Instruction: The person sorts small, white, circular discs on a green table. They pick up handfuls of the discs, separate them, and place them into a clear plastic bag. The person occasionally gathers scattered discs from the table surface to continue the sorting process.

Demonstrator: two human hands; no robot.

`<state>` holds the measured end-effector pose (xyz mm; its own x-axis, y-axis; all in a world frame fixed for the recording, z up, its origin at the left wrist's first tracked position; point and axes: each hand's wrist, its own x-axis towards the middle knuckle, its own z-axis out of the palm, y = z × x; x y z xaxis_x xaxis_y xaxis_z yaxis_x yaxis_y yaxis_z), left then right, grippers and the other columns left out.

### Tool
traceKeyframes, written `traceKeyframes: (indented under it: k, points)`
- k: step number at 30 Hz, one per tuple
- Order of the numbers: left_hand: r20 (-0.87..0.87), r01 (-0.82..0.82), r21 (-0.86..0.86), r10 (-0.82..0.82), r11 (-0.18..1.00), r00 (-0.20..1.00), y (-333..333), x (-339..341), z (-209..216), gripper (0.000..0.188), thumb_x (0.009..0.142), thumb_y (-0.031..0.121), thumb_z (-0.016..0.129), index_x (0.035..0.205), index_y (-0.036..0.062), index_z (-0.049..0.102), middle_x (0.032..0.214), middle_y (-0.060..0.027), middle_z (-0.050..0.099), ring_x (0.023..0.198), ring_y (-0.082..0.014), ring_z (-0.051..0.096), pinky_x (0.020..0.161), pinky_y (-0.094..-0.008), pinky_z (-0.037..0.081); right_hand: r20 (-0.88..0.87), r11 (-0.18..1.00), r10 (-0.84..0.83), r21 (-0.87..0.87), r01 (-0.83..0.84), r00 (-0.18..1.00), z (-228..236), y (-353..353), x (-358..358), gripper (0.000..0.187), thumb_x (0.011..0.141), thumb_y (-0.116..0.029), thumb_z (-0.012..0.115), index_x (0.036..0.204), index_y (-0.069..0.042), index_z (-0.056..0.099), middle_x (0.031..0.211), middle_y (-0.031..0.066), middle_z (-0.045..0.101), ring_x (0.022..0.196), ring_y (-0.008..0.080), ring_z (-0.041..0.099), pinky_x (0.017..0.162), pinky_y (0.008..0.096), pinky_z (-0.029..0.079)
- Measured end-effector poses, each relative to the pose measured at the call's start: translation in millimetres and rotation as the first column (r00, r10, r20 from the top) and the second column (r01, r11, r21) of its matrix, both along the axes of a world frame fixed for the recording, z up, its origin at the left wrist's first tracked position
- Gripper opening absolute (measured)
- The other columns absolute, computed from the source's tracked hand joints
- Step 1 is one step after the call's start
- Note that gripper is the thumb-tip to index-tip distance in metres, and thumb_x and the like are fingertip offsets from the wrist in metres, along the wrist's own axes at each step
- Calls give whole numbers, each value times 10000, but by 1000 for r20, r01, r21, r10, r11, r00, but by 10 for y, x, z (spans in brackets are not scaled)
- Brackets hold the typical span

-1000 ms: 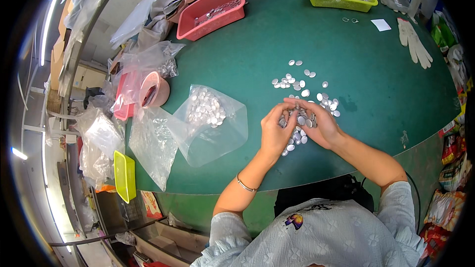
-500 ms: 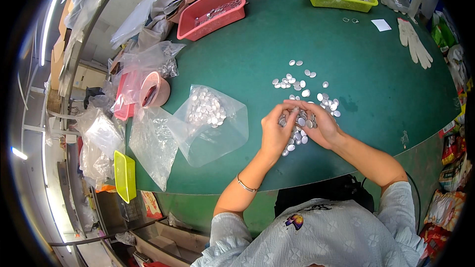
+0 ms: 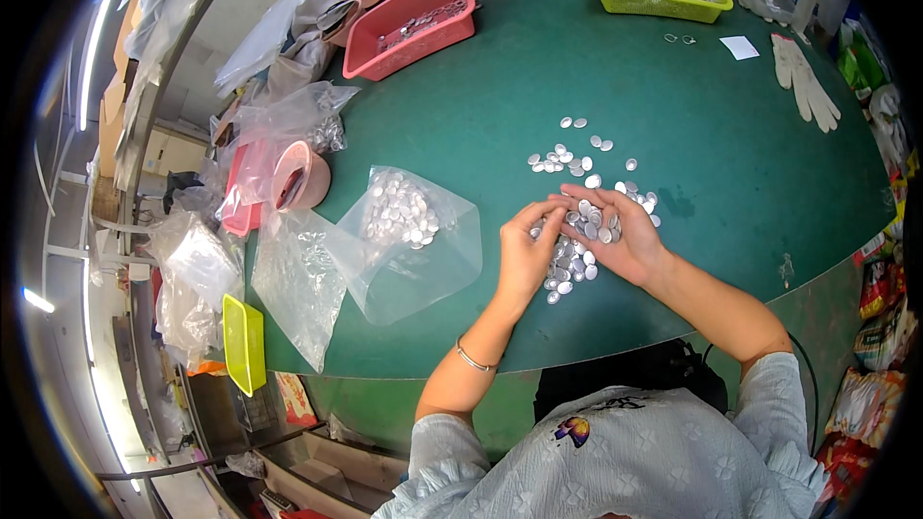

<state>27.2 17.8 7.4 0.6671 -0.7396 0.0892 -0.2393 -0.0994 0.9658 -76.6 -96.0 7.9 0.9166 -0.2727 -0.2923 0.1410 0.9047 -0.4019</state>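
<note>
My right hand (image 3: 636,242) is turned palm up and cupped around a handful of small silver oval discs (image 3: 589,224). Against its fingertips rests my left hand (image 3: 524,255), thumb and fingers drawn together; what lies between them is mostly hidden. Below the hands, a pile of the same discs (image 3: 567,274) lies on the green table (image 3: 461,106). More loose discs (image 3: 561,159) are scattered just beyond. To the left, a clear plastic bag (image 3: 452,264) lies flat with many such discs in it.
A second clear bag (image 3: 303,279) lies beside a pink cup (image 3: 306,178). Farther back are a red basin (image 3: 413,48) and a yellow-green basket (image 3: 663,5), both holding metal pieces. A white glove (image 3: 806,86) lies at the right. A yellow bin (image 3: 243,346) sits at the left edge.
My right hand has opened and turned palm up, showing the discs in it. The left hand has shifted slightly left, uncovering more of the pile below.
</note>
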Motion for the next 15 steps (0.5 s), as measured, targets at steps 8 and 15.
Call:
traceKeyframes:
  k: [8, 15]
  points:
    - [264, 15, 134, -50, 991, 963, 15, -40, 98, 185, 773, 19, 649, 950, -32, 625, 746, -124, 603, 608, -199, 556, 582, -303, 455, -34, 997, 30, -76, -33, 999, 32, 5, -2, 445, 931, -239, 289, 1275, 9, 425, 1312, 163, 447, 1219, 218, 415, 1063, 362, 297]
    - [-774, -6, -266, -210, 964, 598, 43, 132, 48, 124, 891, 123, 510, 837, 16, 542, 654, -5, 472, 487, -53, 326, 407, -176, 222, -10, 998, -13, -56, 12, 1000, 42, -6, 16, 448, 927, -225, 289, 1283, 20, 408, 1291, 179, 464, 1182, 219, 454, 1038, 362, 324]
